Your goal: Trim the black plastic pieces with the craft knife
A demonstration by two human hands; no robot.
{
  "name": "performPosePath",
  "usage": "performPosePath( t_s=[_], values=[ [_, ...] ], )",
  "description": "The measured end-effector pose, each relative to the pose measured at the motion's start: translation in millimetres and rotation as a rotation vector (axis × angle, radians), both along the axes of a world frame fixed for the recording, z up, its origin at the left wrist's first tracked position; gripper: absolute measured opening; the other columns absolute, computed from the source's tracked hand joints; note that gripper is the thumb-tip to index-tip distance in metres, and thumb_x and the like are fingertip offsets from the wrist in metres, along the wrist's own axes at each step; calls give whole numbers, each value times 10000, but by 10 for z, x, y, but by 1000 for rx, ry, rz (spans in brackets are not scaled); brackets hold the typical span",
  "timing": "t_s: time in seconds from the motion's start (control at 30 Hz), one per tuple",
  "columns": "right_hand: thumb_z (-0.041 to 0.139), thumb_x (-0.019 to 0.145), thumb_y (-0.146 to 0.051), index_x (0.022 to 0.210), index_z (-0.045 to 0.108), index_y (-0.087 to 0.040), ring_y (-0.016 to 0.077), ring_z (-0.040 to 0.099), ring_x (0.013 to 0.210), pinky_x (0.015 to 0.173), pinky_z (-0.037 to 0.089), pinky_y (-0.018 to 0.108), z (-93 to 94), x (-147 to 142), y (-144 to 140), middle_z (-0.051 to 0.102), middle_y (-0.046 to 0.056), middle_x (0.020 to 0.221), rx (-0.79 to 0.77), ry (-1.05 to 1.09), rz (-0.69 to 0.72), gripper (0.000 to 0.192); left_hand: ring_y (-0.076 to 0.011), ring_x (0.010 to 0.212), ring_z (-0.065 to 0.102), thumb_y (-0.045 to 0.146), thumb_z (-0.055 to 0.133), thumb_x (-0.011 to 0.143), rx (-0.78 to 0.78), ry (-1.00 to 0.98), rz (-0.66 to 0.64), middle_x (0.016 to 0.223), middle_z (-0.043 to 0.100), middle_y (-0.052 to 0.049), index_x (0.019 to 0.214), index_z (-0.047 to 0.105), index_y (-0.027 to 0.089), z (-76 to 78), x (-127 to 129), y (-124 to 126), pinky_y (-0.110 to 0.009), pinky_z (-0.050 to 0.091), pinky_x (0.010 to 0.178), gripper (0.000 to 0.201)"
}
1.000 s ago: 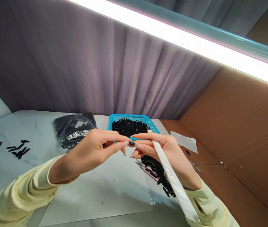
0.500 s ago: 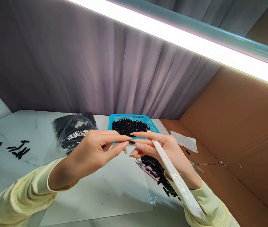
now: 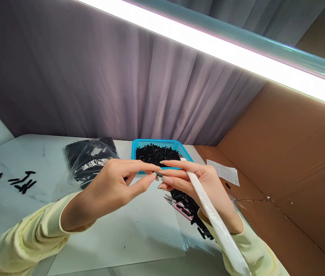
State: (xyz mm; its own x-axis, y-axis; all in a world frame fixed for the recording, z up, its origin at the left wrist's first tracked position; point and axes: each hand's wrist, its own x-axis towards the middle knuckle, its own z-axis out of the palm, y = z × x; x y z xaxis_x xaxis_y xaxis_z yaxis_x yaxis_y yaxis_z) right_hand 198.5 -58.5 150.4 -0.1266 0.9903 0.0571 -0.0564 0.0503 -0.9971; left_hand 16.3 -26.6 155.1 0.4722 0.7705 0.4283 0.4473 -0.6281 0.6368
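Note:
My left hand and my right hand meet at their fingertips over the white board. Between the fingertips is a small dark strip-like piece, now showing a greyish face; both hands are closed in a pinch on it. The fingers cover most of it. A long white strip is tucked among my right hand's fingers and runs back along the forearm. Beneath my right hand lies a pile of small black pieces, with pink-handled scissors or snips lying on it.
A blue basket heaped with black pieces stands at the back. To its left lies a clear plastic bag of black material. Several black pieces are scattered at far left. A printed sheet lies by the cardboard wall.
The small piece has turned between the fingertips, from its black side to a greyish face. Both hands have shifted only slightly.

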Motion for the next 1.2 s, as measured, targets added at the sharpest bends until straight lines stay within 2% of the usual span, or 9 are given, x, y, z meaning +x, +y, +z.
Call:
performPosePath(
  t_s=[0.1, 0.3, 0.47, 0.53, 0.6, 0.67, 0.8, 1.03, 1.2],
  values=[
    [700, 698, -229, 978, 657, -175, 187, 691, 697, 715, 586, 328, -12, -38, -29, 724, 44, 852, 51, -15, -42, 289, -53, 384, 248, 264, 529, 770, -63, 4, 38, 545, 569, 50, 834, 704, 193, 5, 9, 5, -185, 227, 347, 199],
    [666, 734, -216, 978, 652, -190, 178, 690, 717, 705, 591, 312, -63, -83, -70, 719, 35, 898, 150, -37, -71, 246, -40, 363, 247, 286, 523, 772, -110, -17, 0, 659, 623, 44, 827, 646, 198, -33, -12, 44, -179, 228, 332, 161],
    [678, 722, -240, 976, 660, -193, 198, 693, 694, 715, 585, 354, -26, -82, -76, 724, 43, 860, 128, -60, -77, 258, -61, 386, 349, 415, 441, 841, -331, 16, -52, 683, 649, 16, 892, 566, 181, -23, -20, 56, -183, 266, 353, 270],
    [688, 712, -243, 973, 663, -187, 203, 695, 692, 721, 585, 357, -10, -77, -74, 725, 48, 858, 109, -59, -69, 268, -78, 442, 418, 459, 366, 871, -381, 44, -103, 632, 631, 13, 779, 562, 170, -32, -15, 66, -185, 325, 409, 361],
    [695, 703, -246, 969, 665, -184, 207, 695, 690, 721, 586, 360, -5, -76, -71, 725, 50, 857, 95, -55, -57, 275, -102, 555, 502, 458, 297, 895, -396, 57, -156, 578, 601, 9, 618, 536, 167, -53, -7, 74, -193, 398, 549, 467],
    [703, 693, -250, 961, 667, -185, 209, 696, 693, 720, 587, 357, -11, -83, -66, 727, 48, 839, 81, -43, -49, 278, -114, 606, 531, 444, 259, 909, -421, 43, -188, 522, 563, 12, 539, 492, 170, -79, 0, 77, -202, 411, 636, 516],
    [715, 677, -259, 943, 674, -185, 208, 697, 696, 721, 584, 347, -37, -108, -52, 730, 43, 806, 40, -10, -50, 279, -100, 501, 485, 424, 279, 905, -436, 18, -200, 458, 497, 33, 559, 464, 173, -124, 7, 75, -205, 404, 572, 466],
    [739, 645, -288, 928, 675, -158, 199, 690, 634, 664, 592, 345, -62, -135, -18, 726, 41, 727, 30, 20, -51, 319, -78, 435, 428, 398, 315, 887, -382, -29, -178, 450, 446, 29, 501, 427, 166, -171, 6, 58, -196, 365, 471, 464],
    [625, 756, -400, 962, 665, -138, 200, 689, 690, 624, 572, 293, -35, -129, -20, 721, 85, 807, 23, 9, -44, 336, -49, 327, 328, 377, 341, 869, -449, -80, -160, 347, 368, 47, 435, 422, 159, -174, 0, 52, -183, 317, 392, 493]
  ],
)
